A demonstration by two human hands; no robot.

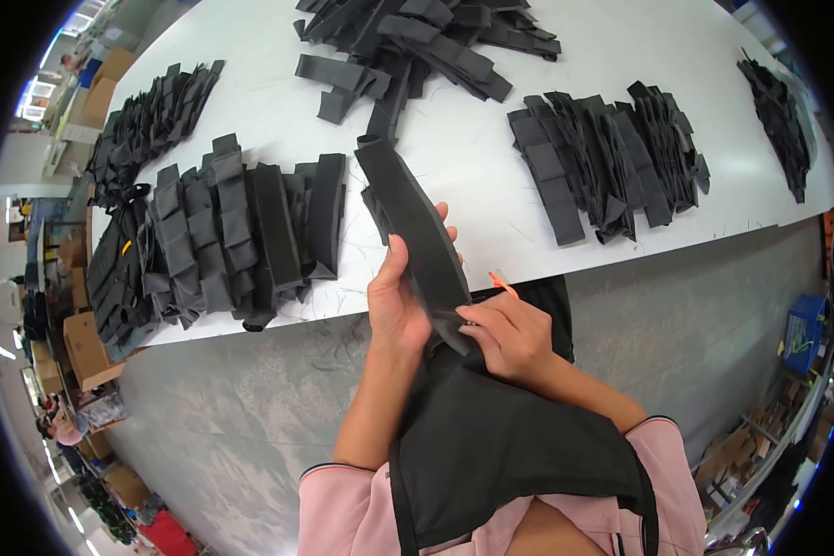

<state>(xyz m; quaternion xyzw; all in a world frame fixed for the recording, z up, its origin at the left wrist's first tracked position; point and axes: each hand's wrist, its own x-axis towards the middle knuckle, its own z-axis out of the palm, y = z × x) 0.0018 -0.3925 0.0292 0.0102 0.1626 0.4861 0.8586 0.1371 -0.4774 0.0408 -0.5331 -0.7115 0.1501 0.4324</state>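
Note:
A long black fabric strip [412, 218], stitched in layers, slants over the table's front edge. My left hand [400, 310] is closed around it, thumb on the near side and fingertips showing past its right edge. At the strip's lower end, my right hand [510, 334] is closed with thumb and forefinger pinched at the fabric's edge. From that hand sticks out a small tool with an orange handle [502, 284]; the fist hides most of it, and a tiny bit of metal shows at the fingertips. A black apron lies below both hands.
The white table [463, 185] carries a loose heap of black strips [408, 46] at the back. Rows of strips stand at left [241, 232] and right [612, 167], with further bundles at far left [157, 120] and far right [778, 120]. Loose threads lie about. Cardboard boxes [93, 347] stand left.

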